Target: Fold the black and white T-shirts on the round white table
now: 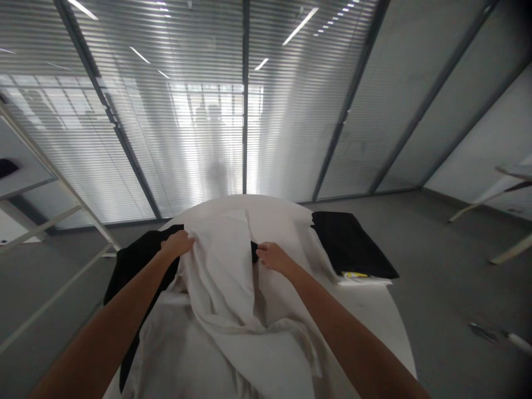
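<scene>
A large white cloth (220, 266), loosely folded and wrinkled, lies over the round white table, its near part spreading toward me. My left hand (178, 244) is closed on its left edge, close to a black cloth (143, 249) that hangs over the table's left side. On the other side of the white fold, my right hand (272, 256) pinches a small black piece (254, 252) that shows at the fold's edge. How far this piece runs under the white cloth is hidden.
On the right of the white table (286, 213) rests a folded black cloth (353, 244) atop a white layer with a yellow mark (354, 274). A white metal frame (66, 188) stands to the left. Behind is a glass partition (282, 138) with blinds.
</scene>
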`<state>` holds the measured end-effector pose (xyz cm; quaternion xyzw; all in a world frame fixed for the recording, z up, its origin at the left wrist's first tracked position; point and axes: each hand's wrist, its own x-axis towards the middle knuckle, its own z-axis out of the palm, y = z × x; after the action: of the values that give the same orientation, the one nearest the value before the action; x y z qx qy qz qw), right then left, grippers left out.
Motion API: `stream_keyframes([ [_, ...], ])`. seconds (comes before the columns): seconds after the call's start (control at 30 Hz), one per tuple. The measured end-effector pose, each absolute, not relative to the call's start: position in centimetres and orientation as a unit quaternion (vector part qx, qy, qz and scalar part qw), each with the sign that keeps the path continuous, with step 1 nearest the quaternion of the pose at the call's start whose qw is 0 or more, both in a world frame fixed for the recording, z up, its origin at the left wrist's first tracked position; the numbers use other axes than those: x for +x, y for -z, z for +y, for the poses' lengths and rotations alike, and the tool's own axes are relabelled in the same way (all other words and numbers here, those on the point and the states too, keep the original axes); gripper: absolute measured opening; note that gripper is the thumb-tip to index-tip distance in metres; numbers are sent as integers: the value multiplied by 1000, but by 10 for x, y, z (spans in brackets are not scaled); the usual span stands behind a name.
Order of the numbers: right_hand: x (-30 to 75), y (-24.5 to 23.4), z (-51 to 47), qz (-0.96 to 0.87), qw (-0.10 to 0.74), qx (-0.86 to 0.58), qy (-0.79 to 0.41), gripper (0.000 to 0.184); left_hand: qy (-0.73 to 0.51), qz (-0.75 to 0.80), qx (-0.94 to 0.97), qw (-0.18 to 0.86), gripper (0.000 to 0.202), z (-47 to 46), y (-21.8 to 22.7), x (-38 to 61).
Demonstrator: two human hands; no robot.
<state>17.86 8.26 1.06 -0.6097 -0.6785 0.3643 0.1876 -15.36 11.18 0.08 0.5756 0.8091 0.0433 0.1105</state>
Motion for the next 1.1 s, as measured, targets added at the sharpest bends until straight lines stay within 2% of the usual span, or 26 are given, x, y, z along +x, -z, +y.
stream_keyframes([
  [0.17, 163, -2, 98, -645, 161, -607, -436, 19, -76, 809, 576, 90, 57, 110, -2, -153],
  [0.37, 152, 2, 101, -653, 158, -585, -454, 16, -78, 795, 597, 71, 64, 97, -7, -140],
  [0.5, 159, 0, 102, -724, 199, -550, -365, 10, -59, 778, 622, 64, 56, 91, -11, -125],
  [0.57, 164, -2, 102, -758, 219, -539, -297, 14, -68, 758, 646, 69, 53, 92, -15, -120],
  [0.63, 168, -5, 103, -755, 239, -545, -276, 18, -97, 746, 654, 85, 51, 95, -19, -116],
  [0.7, 173, -10, 105, -717, 268, -553, -328, 22, -143, 736, 653, 103, 47, 97, -24, -111],
  [0.87, 192, -17, 116, -548, 342, -518, -561, 36, -212, 729, 643, 98, 41, 104, -30, -94],
  [1.0, 205, -11, 124, -492, 381, -483, -617, 37, -263, 721, 628, 131, 38, 116, -21, -83],
  [1.1, 209, -8, 128, -466, 405, -457, -640, 41, -364, 703, 577, 199, 38, 126, -16, -77],
])
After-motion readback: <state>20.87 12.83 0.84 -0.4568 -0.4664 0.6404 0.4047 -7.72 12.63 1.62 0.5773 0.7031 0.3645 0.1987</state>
